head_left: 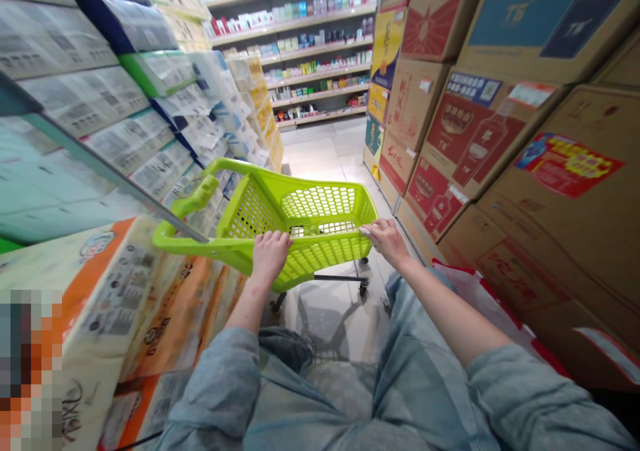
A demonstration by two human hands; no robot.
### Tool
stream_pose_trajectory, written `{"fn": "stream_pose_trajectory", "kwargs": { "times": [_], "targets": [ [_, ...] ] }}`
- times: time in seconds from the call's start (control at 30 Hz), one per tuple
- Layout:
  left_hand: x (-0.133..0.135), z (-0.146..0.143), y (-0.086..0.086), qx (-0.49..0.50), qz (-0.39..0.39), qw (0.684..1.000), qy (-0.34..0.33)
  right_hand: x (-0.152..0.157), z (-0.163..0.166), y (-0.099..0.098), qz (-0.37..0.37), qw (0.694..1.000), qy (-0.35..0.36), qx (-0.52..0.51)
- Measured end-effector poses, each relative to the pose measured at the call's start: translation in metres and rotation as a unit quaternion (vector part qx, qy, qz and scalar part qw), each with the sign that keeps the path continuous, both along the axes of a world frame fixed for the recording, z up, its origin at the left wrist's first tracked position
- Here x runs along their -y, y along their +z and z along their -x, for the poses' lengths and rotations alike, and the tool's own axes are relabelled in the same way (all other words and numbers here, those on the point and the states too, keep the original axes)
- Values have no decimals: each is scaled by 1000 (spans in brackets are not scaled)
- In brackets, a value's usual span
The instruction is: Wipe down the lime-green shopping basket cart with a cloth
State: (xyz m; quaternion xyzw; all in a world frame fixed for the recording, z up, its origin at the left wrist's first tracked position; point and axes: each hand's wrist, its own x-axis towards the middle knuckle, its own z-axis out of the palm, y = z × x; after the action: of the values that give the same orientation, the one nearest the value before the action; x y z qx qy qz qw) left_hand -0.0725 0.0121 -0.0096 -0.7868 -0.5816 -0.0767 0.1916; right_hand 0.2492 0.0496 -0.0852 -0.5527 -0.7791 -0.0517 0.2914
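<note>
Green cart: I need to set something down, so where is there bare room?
Inside the green cart, between its mesh walls; also the tiled floor ahead, between yellow packs and stacked cartons. Crowded: the handle end, by orange packs, and the near rim, where left hand and right hand rest.

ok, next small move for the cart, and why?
Probably swing the green cart to point up the aisle, pushing with the right hand. It stands crosswise, handle toward the stacked packs, other end toward the cartons; the left hand, also on its near rim, could steady the pivot.
</note>
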Motion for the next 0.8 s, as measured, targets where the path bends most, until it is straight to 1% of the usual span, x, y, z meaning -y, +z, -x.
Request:
{"fn": "stream_pose_trajectory", "kwargs": {
  "times": [0.13,0.23,0.3,0.37,0.43,0.5,0.53,0.6,0.67,0.7,0.8],
  "targets": [
    [-1,-15,-2,7,2,1000,9,-3,5,1,8,999,-42,2],
    [0,-21,-1,7,3,1000,13,-2,25,1,3,998,-55,-32],
    [1,-24,-1,14,7,1000,16,2,49,2,-11,998,-36,-56],
    [3,-27,0,29,16,999,19,7,81,5,-28,997,3,-74],
    [4,-31,0,45,23,999,22,13,110,9,-28,994,35,-97],
    [6,-35,-1,54,23,998,24,17,128,12,-13,992,38,-123],
    [7,-36,-1,55,22,998,23,18,131,12,-8,991,44,-127],
    [8,-38,-1,51,20,998,18,18,124,10,-9,991,62,-115],
    [8,-40,-1,45,20,999,13,13,103,6,-18,992,76,-94],
    [8,-40,-1,42,21,999,11,10,90,3,-20,993,73,-88],
    [8,-44,-2,41,19,999,8,0,49,-2,-10,995,33,-96]
  ]
}}
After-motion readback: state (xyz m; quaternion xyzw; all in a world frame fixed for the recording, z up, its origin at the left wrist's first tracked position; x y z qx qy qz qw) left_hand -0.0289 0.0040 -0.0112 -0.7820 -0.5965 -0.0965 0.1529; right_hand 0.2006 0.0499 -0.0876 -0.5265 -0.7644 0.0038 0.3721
